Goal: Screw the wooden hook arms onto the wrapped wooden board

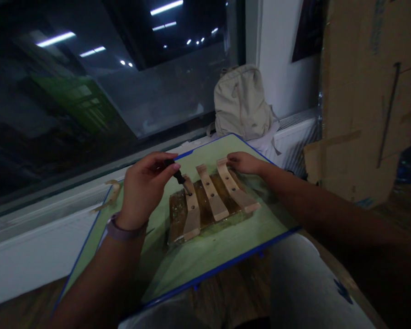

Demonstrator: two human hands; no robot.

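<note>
Black-handled screwdriver sits gripped in the left hand, the right hand closed on a curved wooden piece.

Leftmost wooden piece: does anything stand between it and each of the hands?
Between the left hand and the leftmost wooden piece there is only the held screwdriver, its tip at that piece. The right hand is at the rightmost wooden piece; this one and the middle wooden piece lie in between.
</note>
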